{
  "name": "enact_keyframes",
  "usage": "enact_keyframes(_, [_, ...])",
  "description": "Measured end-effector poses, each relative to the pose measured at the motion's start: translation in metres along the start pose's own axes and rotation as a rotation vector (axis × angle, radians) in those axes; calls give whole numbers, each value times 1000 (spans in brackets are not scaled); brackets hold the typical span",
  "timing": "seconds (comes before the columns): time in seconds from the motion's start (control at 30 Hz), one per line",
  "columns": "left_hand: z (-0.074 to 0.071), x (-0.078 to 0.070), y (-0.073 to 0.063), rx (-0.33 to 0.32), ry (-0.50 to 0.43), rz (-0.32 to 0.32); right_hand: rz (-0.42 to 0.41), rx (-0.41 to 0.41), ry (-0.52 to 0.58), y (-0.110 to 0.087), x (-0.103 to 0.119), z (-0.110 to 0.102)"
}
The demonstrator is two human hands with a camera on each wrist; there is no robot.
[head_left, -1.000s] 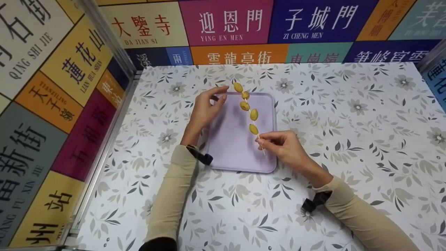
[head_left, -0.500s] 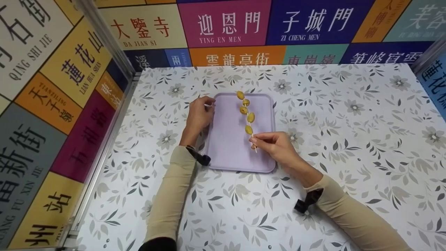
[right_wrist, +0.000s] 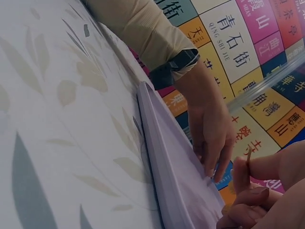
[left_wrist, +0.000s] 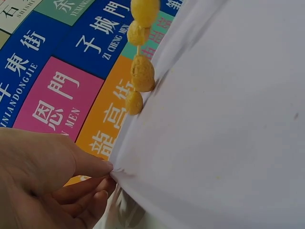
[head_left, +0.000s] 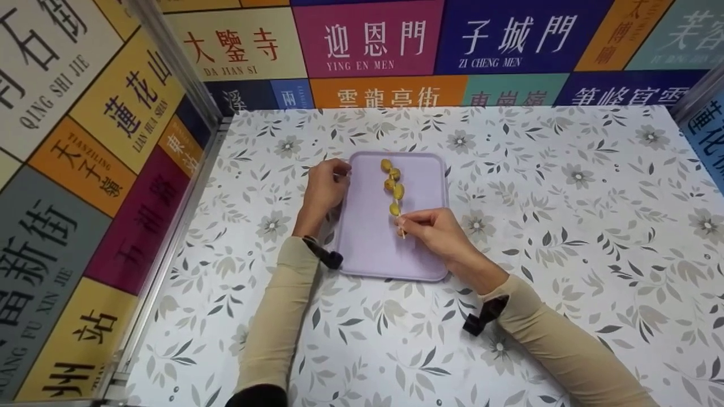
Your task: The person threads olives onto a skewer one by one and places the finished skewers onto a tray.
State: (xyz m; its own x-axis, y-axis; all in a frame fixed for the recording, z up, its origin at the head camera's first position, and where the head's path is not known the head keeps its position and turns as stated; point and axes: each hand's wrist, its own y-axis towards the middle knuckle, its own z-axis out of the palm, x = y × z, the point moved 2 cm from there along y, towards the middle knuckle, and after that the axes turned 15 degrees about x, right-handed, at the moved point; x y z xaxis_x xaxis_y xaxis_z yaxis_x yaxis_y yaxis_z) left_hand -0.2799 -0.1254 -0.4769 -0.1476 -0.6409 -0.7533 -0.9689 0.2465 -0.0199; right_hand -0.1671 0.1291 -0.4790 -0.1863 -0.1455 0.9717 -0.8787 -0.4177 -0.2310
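My right hand (head_left: 431, 229) pinches the lower end of a thin wooden skewer (right_wrist: 249, 153) between thumb and fingers. Several yellow-green, olive-like fruits (head_left: 399, 191) are threaded along it, pointing away from me over a lilac rectangular tray (head_left: 367, 251). In the left wrist view, part of the row of fruits (left_wrist: 143, 74) shows near the tray's far side; whether they touch its floor, I cannot tell. My left hand (head_left: 326, 183) is at the tray's far left corner, with thumb and fingers pinching the rim (left_wrist: 116, 172).
A white cloth with grey leaves and flowers (head_left: 565, 254) covers the table around the tray. Panels with coloured signs (head_left: 367, 45) stand along the back and the left side. Dark straps with small cameras (head_left: 486, 316) sit on both wrists.
My right hand has brought the skewer left, toward me and down over the tray. The left hand has drawn back from near the skewer's tip to the tray's left rim and grips it.
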Motion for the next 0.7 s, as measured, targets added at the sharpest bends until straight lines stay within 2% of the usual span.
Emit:
enact_keyframes(0.1, [0, -1, 0, 4, -13, -4, 2, 30, -81, 1, 0, 5])
enact_keyframes(0.47, [0, -1, -1, 7, -21, -4, 18, 72, -498, 2, 4, 17])
enact_keyframes(0.7, [-1, -1, -2, 9, -21, -3, 5, 155, -628, 0, 11, 14])
